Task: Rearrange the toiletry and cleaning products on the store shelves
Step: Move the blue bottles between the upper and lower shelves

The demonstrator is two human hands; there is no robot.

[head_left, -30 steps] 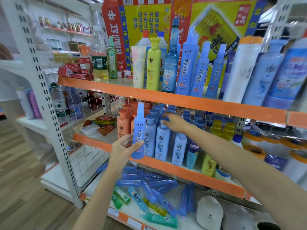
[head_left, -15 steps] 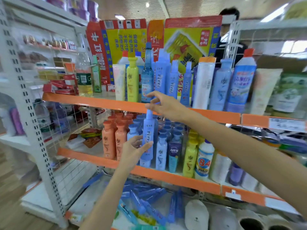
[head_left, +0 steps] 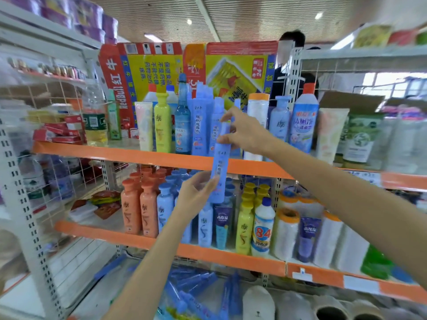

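1. A second ago my left hand held the tall blue bottle alone, low in front of the middle shelf, while my right hand was reaching among the bottle caps there. Now both hands are on the bottle.

2. My right hand has come up and pinches the bottle near its top, thumb on one side and fingers curled over the other. My left hand grips the lower part, thumb across the front, fingers wrapped behind.

3. The bottle has risen. It stands nearly upright between my hands, its bottom in front of the blue and orange bottles of the middle shelf, its middle crossing the orange edge of the upper shelf, its top level with the goods up there.

4. Just behind my right hand stands a row of matching blue bottles on the upper shelf; a yellow bottle is off to their left, a white roll and a cleaner bottle beyond my wrist to the right.

5. My view has lifted too, so the upper shelf now fills the middle of what I see.

6. I judge this means I am moving the bottle up to join its own kind. It is not yet on the shelf; the base must clear the orange edge first, and the row is tight, so neighbours could topple.
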